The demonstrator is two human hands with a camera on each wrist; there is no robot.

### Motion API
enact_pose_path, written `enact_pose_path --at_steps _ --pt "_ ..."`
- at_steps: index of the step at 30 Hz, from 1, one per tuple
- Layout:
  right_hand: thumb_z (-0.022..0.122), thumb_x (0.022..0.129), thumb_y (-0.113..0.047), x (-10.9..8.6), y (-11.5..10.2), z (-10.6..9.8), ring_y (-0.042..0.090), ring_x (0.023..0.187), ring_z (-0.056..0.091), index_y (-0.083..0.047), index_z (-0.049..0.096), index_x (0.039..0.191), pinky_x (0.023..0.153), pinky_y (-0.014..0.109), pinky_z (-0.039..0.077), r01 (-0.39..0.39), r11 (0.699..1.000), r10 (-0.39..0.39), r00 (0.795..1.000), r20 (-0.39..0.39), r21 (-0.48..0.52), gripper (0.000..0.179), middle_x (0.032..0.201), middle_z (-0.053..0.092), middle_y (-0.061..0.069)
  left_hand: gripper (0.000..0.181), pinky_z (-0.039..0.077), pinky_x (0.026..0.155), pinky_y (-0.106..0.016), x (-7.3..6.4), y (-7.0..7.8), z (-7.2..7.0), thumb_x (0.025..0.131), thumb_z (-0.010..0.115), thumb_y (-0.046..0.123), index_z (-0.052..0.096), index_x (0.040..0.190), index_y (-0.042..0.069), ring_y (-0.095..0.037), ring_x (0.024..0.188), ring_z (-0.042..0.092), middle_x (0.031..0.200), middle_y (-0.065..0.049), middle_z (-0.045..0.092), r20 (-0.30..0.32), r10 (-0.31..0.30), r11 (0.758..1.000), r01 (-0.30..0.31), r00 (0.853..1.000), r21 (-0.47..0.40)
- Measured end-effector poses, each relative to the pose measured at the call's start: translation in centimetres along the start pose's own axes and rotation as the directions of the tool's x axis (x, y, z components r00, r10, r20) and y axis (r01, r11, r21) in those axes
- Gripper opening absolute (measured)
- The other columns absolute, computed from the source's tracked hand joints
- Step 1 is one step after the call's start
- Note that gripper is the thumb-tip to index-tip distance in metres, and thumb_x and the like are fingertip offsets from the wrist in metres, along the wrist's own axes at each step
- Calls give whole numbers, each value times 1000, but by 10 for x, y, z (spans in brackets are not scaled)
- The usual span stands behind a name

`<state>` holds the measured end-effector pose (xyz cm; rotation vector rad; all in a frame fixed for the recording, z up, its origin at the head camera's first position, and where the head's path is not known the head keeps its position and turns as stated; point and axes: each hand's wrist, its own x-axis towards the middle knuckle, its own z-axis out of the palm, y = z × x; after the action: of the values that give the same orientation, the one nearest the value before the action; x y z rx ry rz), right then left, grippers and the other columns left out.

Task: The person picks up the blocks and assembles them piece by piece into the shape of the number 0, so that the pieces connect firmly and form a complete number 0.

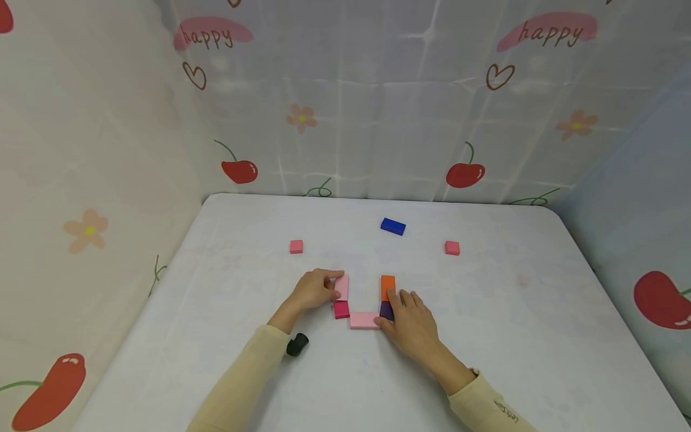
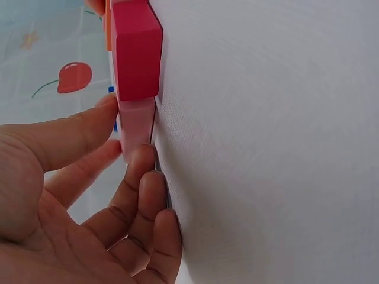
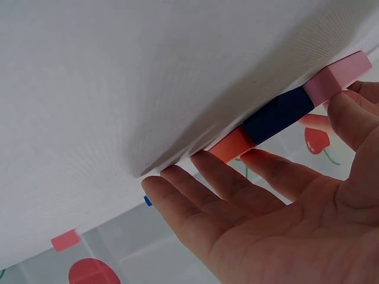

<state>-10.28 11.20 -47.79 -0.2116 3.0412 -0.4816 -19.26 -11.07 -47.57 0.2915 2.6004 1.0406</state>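
On the left, a light pink block (image 1: 342, 287) stands end to end with a crimson block (image 1: 341, 309). My left hand (image 1: 317, 288) holds that pink block with thumb and index finger, its other fingers curled beside it. A second light pink block (image 1: 364, 320) lies crosswise at the front. On the right, an orange block (image 1: 387, 287) touches a dark purple block (image 1: 385, 310). My right hand (image 1: 414, 324) rests along these, its thumb at the crosswise block's right end and its index finger near the orange-purple joint. Its fingers stay fairly straight.
A blue block (image 1: 393, 226) lies farther back on the white table (image 1: 227, 240). Small pink-red blocks sit at the back left (image 1: 296, 246) and back right (image 1: 452, 248). A black device (image 1: 297, 345) shows at the left wrist. Patterned curtains (image 1: 378, 120) surround the table.
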Motion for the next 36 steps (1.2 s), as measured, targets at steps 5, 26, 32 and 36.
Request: enact_pose_path --at_steps 5,26,32,36 --pt "71 88 -39 0 0 0 49 128 47 -1 51 140 102 59 42 -2 1000 2 1000 1 2 67 137 53 27 51 35 58 -25 -3 1 0 84 75 12 62 134 15 -15 64 46 75 -3 54 -3 -6 1000 6 1000 1" --pt "71 88 -39 1 -1 0 50 129 46 -1 50 140 103 60 40 -7 1000 7 1000 7 14 69 138 52 28 50 45 72 -34 -23 2 6 86 74 18 61 134 9 -22 85 53 103 -17 59 -208 87 992 -66 974 103" --pt "71 88 -39 0 -1 -1 50 128 47 -1 51 140 102 59 41 0 1000 0 1000 5 2 67 136 53 28 64 52 84 -44 -45 15 23 84 77 27 54 140 9 -31 102 57 125 -20 53 -257 31 995 -4 966 104" --pt "71 88 -38 1 0 -1 50 127 48 -1 52 139 102 60 41 2 1000 -2 1000 -5 -3 67 136 53 28 71 52 86 -47 -56 22 35 80 81 28 51 141 7 -34 108 58 134 -22 48 -293 51 994 -21 955 103"
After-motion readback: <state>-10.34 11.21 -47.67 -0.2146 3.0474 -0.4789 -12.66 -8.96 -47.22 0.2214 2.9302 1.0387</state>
